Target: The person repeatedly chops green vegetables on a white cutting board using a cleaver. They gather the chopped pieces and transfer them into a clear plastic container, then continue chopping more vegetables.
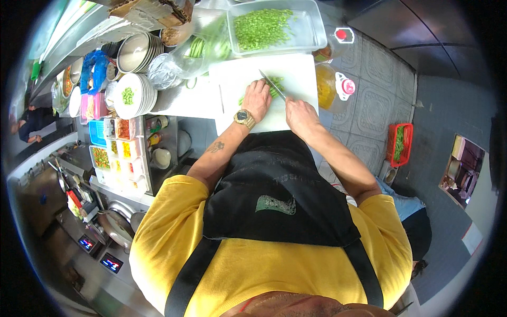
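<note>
On a white cutting board lies a small bundle of green beans, partly cut into short pieces. My left hand presses down on the bundle, its fingers curled over the stalks and hiding part of them. A kitchen knife is gripped by its handle in my right hand. Its blade runs up and to the left, beside my left fingertips and across the green pieces. Just beyond the board stands a clear plastic tub holding many chopped green pieces.
Left of the tub is a plastic bag of whole beans. Stacked plates, bowls and containers of chopped ingredients line the left. Oil jugs stand right of the board. A red basket and another person are further right.
</note>
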Demonstrator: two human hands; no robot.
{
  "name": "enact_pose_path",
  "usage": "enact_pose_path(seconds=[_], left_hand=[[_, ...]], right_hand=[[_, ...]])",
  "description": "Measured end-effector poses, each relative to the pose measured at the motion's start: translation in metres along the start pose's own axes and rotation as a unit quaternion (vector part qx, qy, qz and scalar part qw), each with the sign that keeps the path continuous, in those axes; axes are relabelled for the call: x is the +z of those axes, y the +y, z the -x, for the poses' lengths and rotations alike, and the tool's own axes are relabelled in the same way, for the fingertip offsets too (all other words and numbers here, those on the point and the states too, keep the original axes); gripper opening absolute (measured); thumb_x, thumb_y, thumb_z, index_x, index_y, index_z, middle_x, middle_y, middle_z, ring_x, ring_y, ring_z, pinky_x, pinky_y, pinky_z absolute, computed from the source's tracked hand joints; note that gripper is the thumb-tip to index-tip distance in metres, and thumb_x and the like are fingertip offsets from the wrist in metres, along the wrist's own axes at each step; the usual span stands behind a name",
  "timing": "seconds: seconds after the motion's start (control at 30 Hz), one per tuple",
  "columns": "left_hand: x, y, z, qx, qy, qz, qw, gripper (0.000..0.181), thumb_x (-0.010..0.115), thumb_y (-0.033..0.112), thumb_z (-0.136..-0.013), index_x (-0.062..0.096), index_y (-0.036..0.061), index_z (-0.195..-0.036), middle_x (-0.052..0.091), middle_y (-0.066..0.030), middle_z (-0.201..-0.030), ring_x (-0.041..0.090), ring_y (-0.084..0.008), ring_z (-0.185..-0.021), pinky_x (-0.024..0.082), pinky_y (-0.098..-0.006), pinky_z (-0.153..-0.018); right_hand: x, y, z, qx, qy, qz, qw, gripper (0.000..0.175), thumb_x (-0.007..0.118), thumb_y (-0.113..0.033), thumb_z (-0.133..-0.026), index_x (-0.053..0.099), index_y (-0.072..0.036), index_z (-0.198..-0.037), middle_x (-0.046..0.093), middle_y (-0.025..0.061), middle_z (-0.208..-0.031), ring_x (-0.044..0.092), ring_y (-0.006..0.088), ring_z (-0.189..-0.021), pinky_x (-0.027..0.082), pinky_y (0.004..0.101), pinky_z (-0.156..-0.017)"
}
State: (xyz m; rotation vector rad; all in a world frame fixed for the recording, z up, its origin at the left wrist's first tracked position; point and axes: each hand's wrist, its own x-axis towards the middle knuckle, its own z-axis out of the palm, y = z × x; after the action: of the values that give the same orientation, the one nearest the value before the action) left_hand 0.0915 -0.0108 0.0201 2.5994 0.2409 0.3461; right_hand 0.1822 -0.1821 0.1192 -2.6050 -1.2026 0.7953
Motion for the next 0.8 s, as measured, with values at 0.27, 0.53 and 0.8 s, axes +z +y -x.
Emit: enact_pose_path(seconds=[0.27,0.53,0.8], left_hand=[[-0.004,-0.001,-0.002,0.009,0.005,0.022,1.0,0.025,0.071,0.005,-0.087,0.064,0.0006,-0.11,0.062,-0.0194,-0.129,0.059,-0.0398,-0.116,0.051,-0.0485,-0.104],[0.013,-0.011,0.013,-0.003,-0.066,-0.024,0.998,0.02,0.064,0.013,-0.091,0.067,0.0025,-0.108,0.066,-0.0194,-0.111,0.062,-0.0361,-0.106,0.053,-0.0481,-0.092],[0.007,-0.013,0.008,0.061,0.063,0.041,0.995,0.021,0.07,0.012,-0.082,0.067,0.0039,-0.101,0.064,-0.0145,-0.108,0.062,-0.0342,-0.105,0.053,-0.0465,-0.095]], right_hand=[[0.044,0.002,-0.039,-0.007,0.051,-0.018,0.999,0.022,0.05,-0.008,-0.101,0.063,0.006,-0.111,0.077,0.0288,-0.091,0.077,0.0461,-0.089,0.063,0.0526,-0.081],[0.018,0.007,0.008,-0.071,0.069,0.01,0.995,0.018,0.052,0.0,-0.096,0.069,0.003,-0.1,0.072,0.0283,-0.093,0.072,0.047,-0.09,0.059,0.0576,-0.084],[0.054,0.008,-0.036,-0.023,0.067,-0.007,0.997,0.018,0.055,-0.008,-0.102,0.066,0.006,-0.107,0.072,0.0331,-0.088,0.073,0.0504,-0.085,0.057,0.0607,-0.078]])
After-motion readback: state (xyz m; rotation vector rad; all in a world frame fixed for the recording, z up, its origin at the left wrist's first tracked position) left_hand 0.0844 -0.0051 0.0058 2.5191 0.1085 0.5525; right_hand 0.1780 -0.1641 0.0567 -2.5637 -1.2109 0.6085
